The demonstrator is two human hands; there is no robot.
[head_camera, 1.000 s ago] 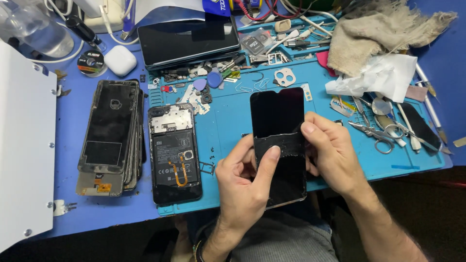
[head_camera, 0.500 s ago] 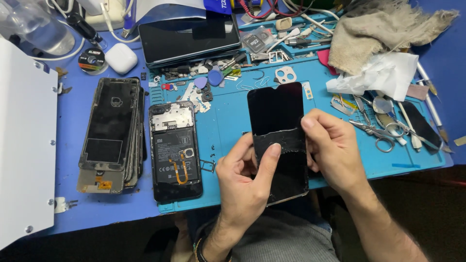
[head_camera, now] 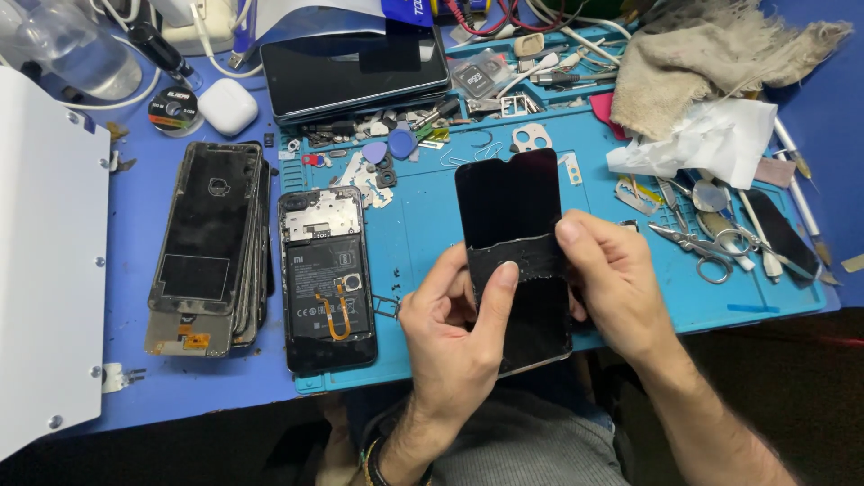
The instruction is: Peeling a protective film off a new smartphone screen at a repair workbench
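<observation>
Now I'm tilting the screen (head_camera: pixel 513 216) slightly leftward, left hand (head_camera: pixel 454 333) and right hand (head_camera: pixel 612 283) both pinching its dark strip (head_camera: pixel 520 259).

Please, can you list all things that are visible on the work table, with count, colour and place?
phone screen panel: 1, black, held over the mat
opened phone: 1, black, mat's left edge
stack of frames: 1, dark, left
tablet: 1, black, top
earbud case: 1, white, top left
cloth: 1, beige, top right
scissors: 1, metal, right
mat: 1, blue, centre
left hand: 1, grips panel
right hand: 1, grips panel
</observation>
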